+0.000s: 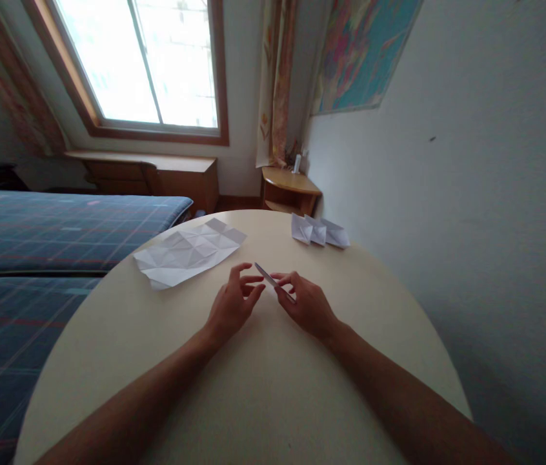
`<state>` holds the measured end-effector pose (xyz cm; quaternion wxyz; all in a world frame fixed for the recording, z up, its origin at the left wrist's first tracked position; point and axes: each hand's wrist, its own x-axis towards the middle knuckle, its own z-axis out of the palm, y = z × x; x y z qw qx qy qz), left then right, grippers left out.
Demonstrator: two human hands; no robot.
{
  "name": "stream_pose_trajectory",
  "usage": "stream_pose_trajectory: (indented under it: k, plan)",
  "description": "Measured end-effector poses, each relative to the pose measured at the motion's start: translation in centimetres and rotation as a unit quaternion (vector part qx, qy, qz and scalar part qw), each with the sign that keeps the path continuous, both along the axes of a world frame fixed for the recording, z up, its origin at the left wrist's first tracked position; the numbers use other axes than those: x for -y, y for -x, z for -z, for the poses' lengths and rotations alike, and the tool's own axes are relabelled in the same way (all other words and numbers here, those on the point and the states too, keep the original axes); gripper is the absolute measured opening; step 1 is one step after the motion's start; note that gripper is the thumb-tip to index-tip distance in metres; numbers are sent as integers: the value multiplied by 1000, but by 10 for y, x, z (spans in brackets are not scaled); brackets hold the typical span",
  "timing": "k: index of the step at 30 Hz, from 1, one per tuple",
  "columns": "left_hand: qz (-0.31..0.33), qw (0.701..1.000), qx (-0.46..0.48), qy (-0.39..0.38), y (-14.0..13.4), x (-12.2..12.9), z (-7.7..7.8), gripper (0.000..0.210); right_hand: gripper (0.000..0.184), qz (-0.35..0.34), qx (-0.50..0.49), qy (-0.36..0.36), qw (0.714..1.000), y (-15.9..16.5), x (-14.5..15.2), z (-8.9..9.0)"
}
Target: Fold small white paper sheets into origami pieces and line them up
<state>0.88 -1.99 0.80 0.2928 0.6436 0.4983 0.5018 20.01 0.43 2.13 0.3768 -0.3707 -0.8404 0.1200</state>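
A thin folded piece of paper (266, 276), seen nearly edge-on, is pinched between the thumb and fingers of my right hand (304, 298). It slants up to the left above the round table (273, 387). Close to its left side, my left hand (235, 298) has its fingers curved and apart, with nothing visible between them. Whether its fingertips touch the paper is hard to make out. A creased, unfolded white sheet (190, 248) lies beyond my left hand. Past my right hand stand several folded paper pieces (320, 231), overlapping in a row.
A bed with a blue plaid cover (60, 239) borders the table on the left. The white wall (471, 181) is close on the right. Behind the table are a small wooden corner shelf (292, 181), a desk (181, 166) and a bright window (142, 64).
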Motion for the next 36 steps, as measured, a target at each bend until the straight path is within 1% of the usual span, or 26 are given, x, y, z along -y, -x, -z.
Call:
stream_pose_trajectory:
  k: [3, 8, 11, 20, 28, 32, 36]
  plan:
    - [24, 999, 29, 19, 0, 0, -1, 43, 15, -30, 2, 20, 999, 2, 2, 1]
    - [52, 999, 10, 10, -2, 2, -6, 38, 44, -74, 10, 2, 997, 0, 1, 0]
    - [64, 998, 1, -2, -2, 4, -8, 40, 51, -107, 6, -9, 994, -1, 1, -2]
    - [70, 997, -4, -22, 0, 6, -8, 42, 53, -133, -12, -1, 991, 1, 2, -3]
    - [73, 996, -30, -50, 3, 6, -8, 42, 55, -143, -49, 21, 988, 2, 2, 1]
    - [67, 994, -48, -69, 3, 5, -6, 41, 56, -148, -56, 31, 987, 2, 2, 1]
    - [70, 994, -45, -72, 4, 5, -7, 40, 55, -144, -54, 40, 987, 1, 2, 0]
